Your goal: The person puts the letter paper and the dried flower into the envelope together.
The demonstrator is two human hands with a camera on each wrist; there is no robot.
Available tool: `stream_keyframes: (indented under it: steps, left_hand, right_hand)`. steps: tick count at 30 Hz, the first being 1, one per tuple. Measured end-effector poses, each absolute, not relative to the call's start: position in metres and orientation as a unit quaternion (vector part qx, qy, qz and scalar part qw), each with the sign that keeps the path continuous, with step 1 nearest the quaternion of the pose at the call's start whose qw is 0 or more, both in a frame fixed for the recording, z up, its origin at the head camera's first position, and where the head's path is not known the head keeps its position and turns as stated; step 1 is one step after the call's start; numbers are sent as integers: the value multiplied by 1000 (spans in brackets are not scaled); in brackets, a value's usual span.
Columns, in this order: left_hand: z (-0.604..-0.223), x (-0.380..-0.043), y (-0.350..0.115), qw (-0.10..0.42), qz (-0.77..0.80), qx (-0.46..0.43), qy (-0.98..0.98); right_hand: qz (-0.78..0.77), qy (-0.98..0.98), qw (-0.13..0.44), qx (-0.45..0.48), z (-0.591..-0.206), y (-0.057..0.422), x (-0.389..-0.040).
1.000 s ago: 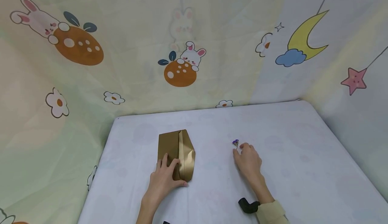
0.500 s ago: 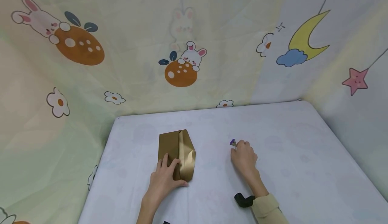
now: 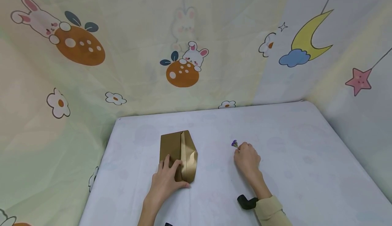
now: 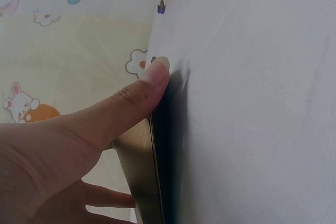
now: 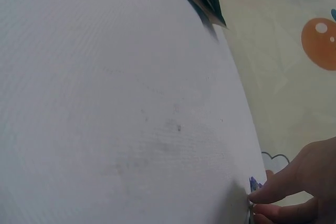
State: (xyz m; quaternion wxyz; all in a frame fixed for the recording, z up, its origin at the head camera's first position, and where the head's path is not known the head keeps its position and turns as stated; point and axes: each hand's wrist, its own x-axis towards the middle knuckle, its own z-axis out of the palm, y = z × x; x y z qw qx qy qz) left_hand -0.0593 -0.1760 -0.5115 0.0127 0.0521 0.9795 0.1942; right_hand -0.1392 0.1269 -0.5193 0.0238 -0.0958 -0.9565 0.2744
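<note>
A gold envelope point(image 3: 170, 143) lies on the table with its creased flap opened out to the right. My left hand point(image 3: 165, 178) rests on its lower part, fingers spread over the paper and thumb at the near edge. In the left wrist view the thumb point(image 4: 134, 98) lies by the edge of the envelope point(image 4: 140, 156). Farther right, my right hand point(image 3: 247, 159) pinches a small purple flower point(image 3: 234, 143) by its thin stem. The right wrist view shows thumb and finger together at the flower point(image 5: 254, 183); most of the stem is hidden.
A white cloth covers the table point(image 3: 211, 198). Behind it hangs a printed curtain point(image 3: 137, 49) with rabbits, flowers and a moon. A black device point(image 3: 247, 202) sits at my right wrist beside a beige sleeve point(image 3: 271, 210).
The right hand has moved slightly left and its fingers have closed on the flower's stem. The flower has shifted a little left with it. My left hand and the envelope have stayed put.
</note>
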Motion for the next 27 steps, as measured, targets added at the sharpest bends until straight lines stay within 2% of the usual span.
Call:
stream_keyframes:
  steps: [10,27]
  left_hand:
    - [-511,-60,-175,18,189,53,980]
    - [-512,-60,-176,17,193,53,980]
  right_hand:
    - [272,-957,39,-97,-520,128,-140]
    - [327,-940,23,-97,-515,131,-138]
